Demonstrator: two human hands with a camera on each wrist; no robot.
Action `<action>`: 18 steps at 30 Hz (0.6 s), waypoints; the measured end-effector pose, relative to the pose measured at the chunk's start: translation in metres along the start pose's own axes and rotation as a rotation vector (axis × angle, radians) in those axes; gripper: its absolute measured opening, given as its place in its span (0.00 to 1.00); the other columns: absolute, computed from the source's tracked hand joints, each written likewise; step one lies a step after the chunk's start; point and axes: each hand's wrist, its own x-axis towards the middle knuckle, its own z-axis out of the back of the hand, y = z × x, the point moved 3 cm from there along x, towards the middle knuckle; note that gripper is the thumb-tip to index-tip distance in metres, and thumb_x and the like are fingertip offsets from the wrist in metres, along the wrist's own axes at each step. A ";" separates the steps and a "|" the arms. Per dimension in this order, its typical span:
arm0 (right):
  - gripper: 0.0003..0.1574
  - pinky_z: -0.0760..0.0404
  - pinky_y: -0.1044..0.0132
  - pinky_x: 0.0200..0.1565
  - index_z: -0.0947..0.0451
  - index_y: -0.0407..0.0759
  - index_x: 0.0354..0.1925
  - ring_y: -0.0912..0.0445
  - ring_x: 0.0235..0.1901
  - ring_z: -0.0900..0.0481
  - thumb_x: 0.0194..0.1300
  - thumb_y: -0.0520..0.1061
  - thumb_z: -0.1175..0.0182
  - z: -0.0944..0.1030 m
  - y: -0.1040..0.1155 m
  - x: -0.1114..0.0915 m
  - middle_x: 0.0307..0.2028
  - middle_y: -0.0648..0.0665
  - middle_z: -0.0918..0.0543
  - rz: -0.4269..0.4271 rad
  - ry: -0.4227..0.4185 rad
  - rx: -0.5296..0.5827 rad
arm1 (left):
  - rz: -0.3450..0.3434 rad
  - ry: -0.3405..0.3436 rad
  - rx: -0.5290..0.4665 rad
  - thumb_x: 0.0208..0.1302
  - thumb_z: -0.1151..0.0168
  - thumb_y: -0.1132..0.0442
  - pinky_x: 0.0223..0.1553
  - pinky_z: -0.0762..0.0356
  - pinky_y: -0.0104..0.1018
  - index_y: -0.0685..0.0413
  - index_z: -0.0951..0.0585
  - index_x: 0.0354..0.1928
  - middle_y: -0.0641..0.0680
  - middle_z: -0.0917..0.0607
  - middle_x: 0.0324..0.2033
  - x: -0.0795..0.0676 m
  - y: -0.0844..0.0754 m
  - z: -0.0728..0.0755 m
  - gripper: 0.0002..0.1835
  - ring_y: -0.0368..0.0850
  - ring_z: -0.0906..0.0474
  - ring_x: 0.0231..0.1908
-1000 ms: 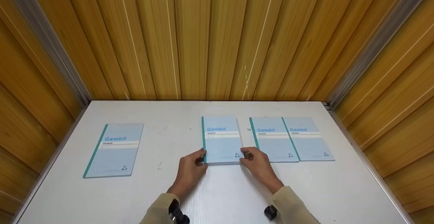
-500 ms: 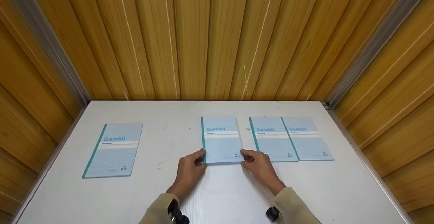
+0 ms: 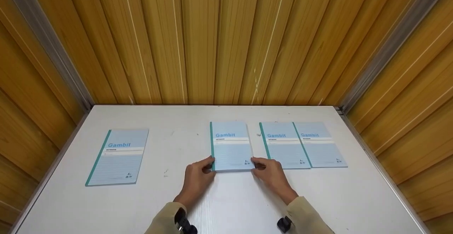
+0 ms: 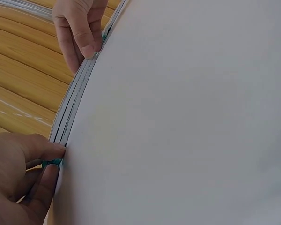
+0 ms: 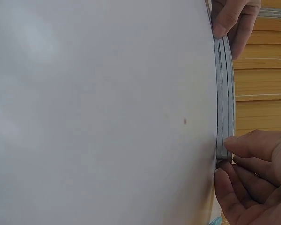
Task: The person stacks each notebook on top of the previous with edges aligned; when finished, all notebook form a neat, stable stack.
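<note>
A small stack of pale blue "Gambit" notebooks with green spines lies on the white table, in the middle of the head view. My left hand grips its near left corner, at the spine side. Opposite it, my right hand holds the near right corner between thumb and fingers. Several layers of page edges show in the left wrist view, lying flush between both hands. The same stacked edges run upright in the right wrist view, with the right thumb against their near end.
Right of the stack, two more notebooks lie side by side, edges meeting. A separate notebook lies far left, slightly angled. Wood-patterned panels wall the table at the back and sides.
My right hand has shifted very slightly toward the near edge at the stack's corner. The left hand and the notebooks stay in place.
</note>
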 end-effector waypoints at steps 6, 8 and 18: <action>0.24 0.15 0.52 0.54 0.15 0.33 0.60 0.46 0.54 0.14 0.65 0.30 0.29 0.000 -0.003 0.000 0.54 0.38 0.12 0.015 0.003 0.038 | 0.032 0.014 -0.013 0.59 0.32 0.82 0.43 0.14 0.36 0.68 0.15 0.60 0.65 0.13 0.55 0.000 0.001 0.000 0.25 0.48 0.12 0.43; 0.24 0.15 0.52 0.54 0.15 0.32 0.60 0.45 0.54 0.14 0.65 0.30 0.29 0.000 -0.004 0.000 0.54 0.37 0.12 0.016 0.003 0.049 | 0.045 0.020 -0.018 0.59 0.32 0.81 0.44 0.14 0.35 0.67 0.15 0.60 0.65 0.13 0.56 0.001 0.001 0.000 0.25 0.48 0.12 0.45; 0.22 0.15 0.56 0.50 0.13 0.34 0.57 0.45 0.53 0.13 0.63 0.31 0.28 0.001 -0.003 0.001 0.52 0.37 0.11 0.004 -0.013 0.022 | 0.070 0.050 -0.039 0.59 0.28 0.80 0.45 0.14 0.38 0.67 0.15 0.61 0.64 0.12 0.53 0.001 0.003 0.003 0.26 0.51 0.12 0.45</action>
